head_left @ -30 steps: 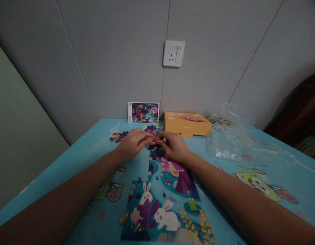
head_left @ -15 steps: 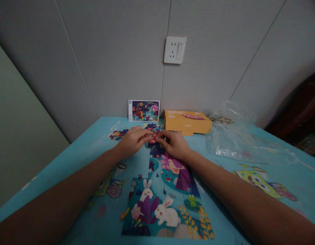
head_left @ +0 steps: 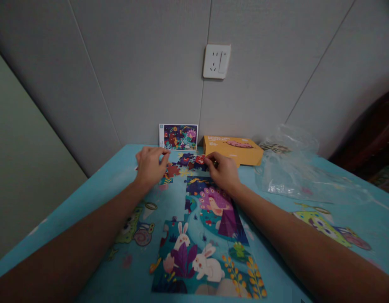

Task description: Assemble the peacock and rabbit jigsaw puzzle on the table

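A partly joined jigsaw puzzle (head_left: 210, 235) lies in front of me, with white rabbits, a pink peacock and a frog on it. Just beyond its far edge, my right hand (head_left: 224, 171) pinches a red puzzle piece (head_left: 200, 159) between thumb and fingertips. My left hand (head_left: 151, 167) is held further left, its thumb and forefinger apart and nothing visible between them. Loose puzzle pieces (head_left: 173, 170) in brown, yellow and dark blue spread between the two hands. Some pieces may be hidden behind my left hand.
Against the wall leans a picture card (head_left: 181, 138) of the whole scene. An orange box (head_left: 234, 150) lies to its right, followed by a clear plastic bag (head_left: 289, 176) with pieces near its top. The blue tablecloth (head_left: 96, 210) carries printed cartoon figures.
My hands, which were together over the red piece, have parted. The left has moved left; the right has shifted slightly right with the red piece, uncovering loose pieces between them.
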